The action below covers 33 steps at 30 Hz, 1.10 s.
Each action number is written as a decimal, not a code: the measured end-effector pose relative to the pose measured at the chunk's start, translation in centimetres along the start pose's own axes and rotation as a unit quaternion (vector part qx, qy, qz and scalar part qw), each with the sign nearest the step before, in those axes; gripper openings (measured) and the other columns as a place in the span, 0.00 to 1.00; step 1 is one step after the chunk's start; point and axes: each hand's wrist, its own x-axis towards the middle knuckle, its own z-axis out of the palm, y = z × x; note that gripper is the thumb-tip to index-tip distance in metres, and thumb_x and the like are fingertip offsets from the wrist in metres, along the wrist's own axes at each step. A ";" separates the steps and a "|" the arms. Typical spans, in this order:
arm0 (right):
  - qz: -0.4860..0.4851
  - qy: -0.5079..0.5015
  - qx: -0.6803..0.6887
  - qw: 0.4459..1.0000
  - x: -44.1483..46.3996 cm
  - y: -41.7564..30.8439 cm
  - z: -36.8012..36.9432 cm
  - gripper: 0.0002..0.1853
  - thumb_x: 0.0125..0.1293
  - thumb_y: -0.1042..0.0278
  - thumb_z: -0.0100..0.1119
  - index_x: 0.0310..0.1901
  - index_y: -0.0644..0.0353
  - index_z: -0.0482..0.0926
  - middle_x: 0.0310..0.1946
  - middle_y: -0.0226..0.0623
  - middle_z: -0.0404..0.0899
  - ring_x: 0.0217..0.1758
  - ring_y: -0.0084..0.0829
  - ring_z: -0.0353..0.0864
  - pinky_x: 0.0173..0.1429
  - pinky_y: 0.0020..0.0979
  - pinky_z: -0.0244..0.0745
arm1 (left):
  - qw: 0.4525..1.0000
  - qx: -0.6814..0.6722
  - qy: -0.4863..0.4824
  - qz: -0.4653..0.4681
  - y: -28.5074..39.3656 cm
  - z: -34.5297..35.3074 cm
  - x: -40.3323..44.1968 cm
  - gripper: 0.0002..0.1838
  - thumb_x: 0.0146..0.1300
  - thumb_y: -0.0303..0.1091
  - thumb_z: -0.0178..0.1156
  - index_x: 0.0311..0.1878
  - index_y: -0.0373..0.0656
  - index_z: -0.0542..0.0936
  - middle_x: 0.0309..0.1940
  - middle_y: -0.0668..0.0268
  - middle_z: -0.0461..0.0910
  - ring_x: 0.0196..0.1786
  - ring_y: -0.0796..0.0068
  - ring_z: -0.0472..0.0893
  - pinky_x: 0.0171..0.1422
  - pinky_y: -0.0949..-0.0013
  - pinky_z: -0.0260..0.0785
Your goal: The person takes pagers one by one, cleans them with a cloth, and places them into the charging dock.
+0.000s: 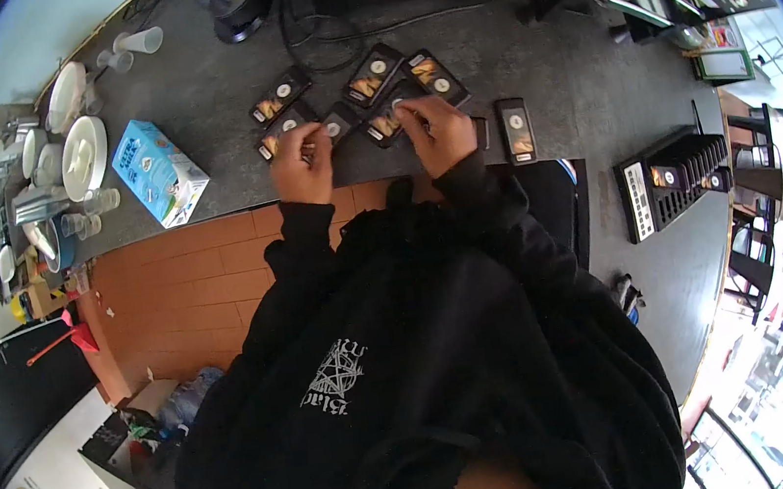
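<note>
Several black pagers with round white labels lie in a loose cluster on the dark counter. My left hand [302, 162] has its fingers curled at the near edge of one pager [274, 144]. My right hand [441, 134] is bent over the near right side of the cluster, its fingertips at another pager [384, 127]. Whatever the fingers of either hand may grip is hidden. Between the hands lies one more pager [336, 121]. Farther back are a pager [281, 94] at the left, one [374, 71] in the middle and one [437, 78] at the right.
A single pager [515, 129] lies right of my right hand. On the right-hand counter stands a charging rack [638, 202] holding several pagers. At left are a blue-and-white carton [157, 176], plates [85, 158] and cups [137, 42]. A black cable [328, 63] lies behind the cluster.
</note>
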 end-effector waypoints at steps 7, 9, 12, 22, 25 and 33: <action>-0.097 -0.151 -0.066 0.982 2.1 -0.8 7.4 0.14 0.61 0.63 0.58 0.47 0.60 0.78 0.45 0.41 0.80 0.57 0.45 0.73 0.62 0.45 0.63 | 0.987 0.083 0.062 -0.127 -5.4 -4.2 0.6 0.19 0.61 0.38 0.61 0.53 0.40 0.74 0.44 0.59 0.79 0.43 0.67 0.80 0.46 0.65 0.73; -0.097 -0.160 -0.117 0.975 1.8 -0.8 9.2 0.16 0.61 0.61 0.58 0.48 0.58 0.77 0.46 0.39 0.79 0.60 0.43 0.70 0.65 0.49 0.55 | 0.982 0.092 0.052 -0.160 -5.6 -4.5 0.7 0.20 0.61 0.38 0.61 0.54 0.40 0.73 0.45 0.57 0.79 0.45 0.67 0.80 0.46 0.64 0.73; -0.095 -0.186 -0.181 0.961 1.5 -0.7 11.2 0.19 0.62 0.56 0.57 0.51 0.55 0.75 0.49 0.33 0.78 0.67 0.39 0.63 0.69 0.60 0.35 | 0.982 0.074 0.063 -0.162 -5.8 -4.3 0.5 0.21 0.56 0.34 0.63 0.52 0.40 0.74 0.43 0.57 0.79 0.40 0.64 0.81 0.44 0.66 0.73; -0.036 -0.126 -0.176 0.976 1.8 -2.4 10.8 0.18 0.62 0.58 0.57 0.52 0.52 0.76 0.48 0.31 0.78 0.67 0.35 0.62 0.68 0.62 0.35 | 0.977 -0.028 0.052 -0.203 -5.1 -3.9 0.9 0.21 0.54 0.32 0.65 0.52 0.39 0.75 0.41 0.60 0.80 0.41 0.69 0.80 0.45 0.68 0.73; -0.003 -0.081 -0.130 0.988 2.1 -2.8 9.2 0.17 0.61 0.60 0.58 0.52 0.52 0.76 0.48 0.33 0.78 0.61 0.37 0.68 0.68 0.58 0.40 | 0.981 -0.079 0.037 -0.171 -4.8 -3.1 1.3 0.24 0.53 0.30 0.67 0.54 0.39 0.74 0.43 0.59 0.78 0.44 0.70 0.79 0.48 0.68 0.72; 0.062 0.065 -0.142 0.986 1.0 -1.1 2.8 0.15 0.61 0.66 0.56 0.50 0.55 0.77 0.41 0.40 0.78 0.46 0.43 0.76 0.60 0.42 0.60 | 0.993 -0.069 -0.080 -0.051 0.5 1.3 2.8 0.28 0.51 0.27 0.70 0.56 0.39 0.72 0.44 0.61 0.75 0.45 0.72 0.77 0.49 0.68 0.73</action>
